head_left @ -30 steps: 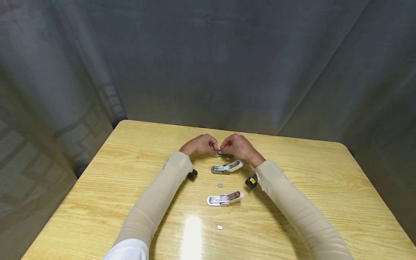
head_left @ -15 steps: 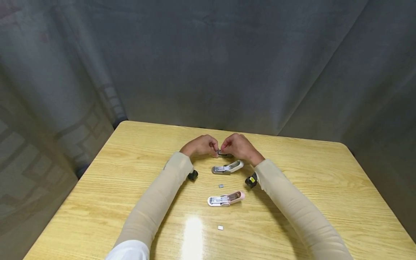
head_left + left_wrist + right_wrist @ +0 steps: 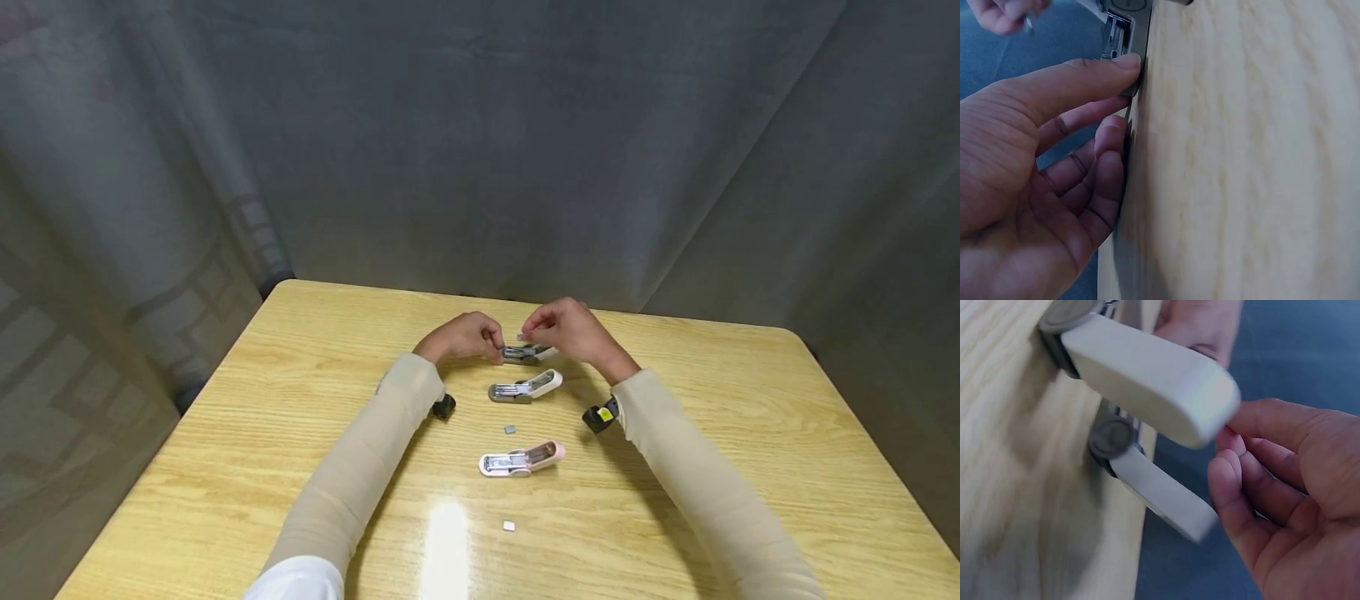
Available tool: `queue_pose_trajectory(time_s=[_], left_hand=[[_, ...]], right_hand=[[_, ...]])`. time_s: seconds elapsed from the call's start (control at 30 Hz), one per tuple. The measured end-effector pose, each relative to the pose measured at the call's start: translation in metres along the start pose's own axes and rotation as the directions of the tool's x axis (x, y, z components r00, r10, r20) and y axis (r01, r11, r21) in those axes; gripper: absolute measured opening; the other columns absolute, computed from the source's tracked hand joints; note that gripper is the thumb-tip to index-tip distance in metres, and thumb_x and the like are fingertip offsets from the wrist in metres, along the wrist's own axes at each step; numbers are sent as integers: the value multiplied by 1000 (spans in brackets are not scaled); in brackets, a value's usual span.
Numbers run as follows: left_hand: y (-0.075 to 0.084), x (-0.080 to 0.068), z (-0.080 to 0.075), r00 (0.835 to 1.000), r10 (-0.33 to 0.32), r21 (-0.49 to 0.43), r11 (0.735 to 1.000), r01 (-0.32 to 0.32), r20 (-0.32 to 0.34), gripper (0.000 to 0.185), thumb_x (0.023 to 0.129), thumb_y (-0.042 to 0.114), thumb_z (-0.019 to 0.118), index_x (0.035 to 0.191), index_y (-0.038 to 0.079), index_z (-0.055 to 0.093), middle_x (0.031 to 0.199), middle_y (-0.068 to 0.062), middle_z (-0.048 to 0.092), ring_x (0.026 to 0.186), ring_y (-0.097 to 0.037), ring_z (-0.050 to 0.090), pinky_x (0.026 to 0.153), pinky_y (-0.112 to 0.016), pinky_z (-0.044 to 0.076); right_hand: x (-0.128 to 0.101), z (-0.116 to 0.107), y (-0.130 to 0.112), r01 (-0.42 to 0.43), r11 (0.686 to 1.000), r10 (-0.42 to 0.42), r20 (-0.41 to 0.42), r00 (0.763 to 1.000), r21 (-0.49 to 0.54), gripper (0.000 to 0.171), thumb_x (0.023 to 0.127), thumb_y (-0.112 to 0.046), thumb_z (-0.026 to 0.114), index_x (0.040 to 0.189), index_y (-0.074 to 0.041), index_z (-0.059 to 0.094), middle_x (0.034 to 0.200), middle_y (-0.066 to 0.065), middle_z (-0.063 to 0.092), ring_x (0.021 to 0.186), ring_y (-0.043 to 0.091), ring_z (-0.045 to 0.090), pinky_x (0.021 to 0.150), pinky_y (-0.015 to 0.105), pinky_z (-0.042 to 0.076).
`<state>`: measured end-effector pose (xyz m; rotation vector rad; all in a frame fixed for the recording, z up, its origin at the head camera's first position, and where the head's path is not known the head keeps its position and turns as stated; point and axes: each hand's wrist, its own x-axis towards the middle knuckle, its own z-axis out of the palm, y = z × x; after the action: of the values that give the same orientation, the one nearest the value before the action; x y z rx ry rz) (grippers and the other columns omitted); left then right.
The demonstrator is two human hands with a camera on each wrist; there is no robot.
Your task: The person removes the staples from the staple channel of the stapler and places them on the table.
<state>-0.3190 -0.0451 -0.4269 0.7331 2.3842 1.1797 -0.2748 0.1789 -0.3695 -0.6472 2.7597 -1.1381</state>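
At the back of the row, a grey-based stapler (image 3: 521,356) with a pale lid lies folded open, its staple channel showing. My left hand (image 3: 467,337) pinches the front end of its base, the thumb (image 3: 1113,70) on top in the left wrist view. Above and right of the channel, my right hand (image 3: 573,335) holds a small grey staple strip (image 3: 521,337) between thumb and fingertips. The left wrist view catches this strip (image 3: 1029,25) as a blurred metallic bit. In the right wrist view, the lid of a white stapler (image 3: 1147,372) partly covers the fingertips.
Nearer than the hands lies a second open stapler (image 3: 525,387), white-lidded on a grey base. A pink open stapler (image 3: 522,459) is closer still. Two small staple strips lie on the wooden table (image 3: 225,467): a grey strip (image 3: 510,429) and a pale strip (image 3: 509,526).
My right hand has drawn up and to the right, away from the back stapler, with the staple strip now visible in its fingers. The left hand has kept its place on the base.
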Motion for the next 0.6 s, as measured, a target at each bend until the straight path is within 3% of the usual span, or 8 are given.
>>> queue_pose_trajectory(time_s=[0.2, 0.3, 0.43, 0.6], left_hand=[[-1, 3, 3, 1000, 11, -25, 1000, -11, 0, 12, 87, 5, 82, 88, 8, 70, 86, -4, 68, 72, -15, 53, 72, -30, 46], [-1, 1, 4, 1000, 17, -18, 1000, -17, 0, 12, 88, 6, 81, 89, 8, 70, 85, -4, 67, 72, -15, 52, 72, -30, 46], [-4, -5, 1, 1000, 7, -10, 1000, -7, -9, 11, 89, 8, 81, 89, 9, 70, 86, -4, 67, 73, -16, 52, 74, -32, 46], [-6, -11, -2, 1000, 8, -15, 1000, -9, -26, 11, 89, 8, 81, 89, 9, 71, 86, -4, 68, 72, -17, 53, 75, -34, 47]], right_hand=[[-22, -19, 4, -9, 1000, 9, -11, 1000, 13, 6, 95, -6, 73, 98, -4, 78, 90, 6, 75, 80, 19, 66, 74, 34, 52], [-34, -24, 8, -23, 999, 22, 9, 1000, 43, 7, 95, -5, 73, 99, -1, 77, 91, 12, 74, 83, 26, 67, 74, 32, 51], [-43, -22, 15, -29, 995, 24, 52, 998, 96, 7, 95, -1, 71, 100, 2, 76, 92, 12, 74, 85, 28, 69, 73, 28, 51], [-45, -15, 22, -27, 993, 19, 74, 997, 116, 7, 95, 1, 69, 98, 2, 75, 90, 7, 74, 80, 20, 67, 69, 27, 50]])
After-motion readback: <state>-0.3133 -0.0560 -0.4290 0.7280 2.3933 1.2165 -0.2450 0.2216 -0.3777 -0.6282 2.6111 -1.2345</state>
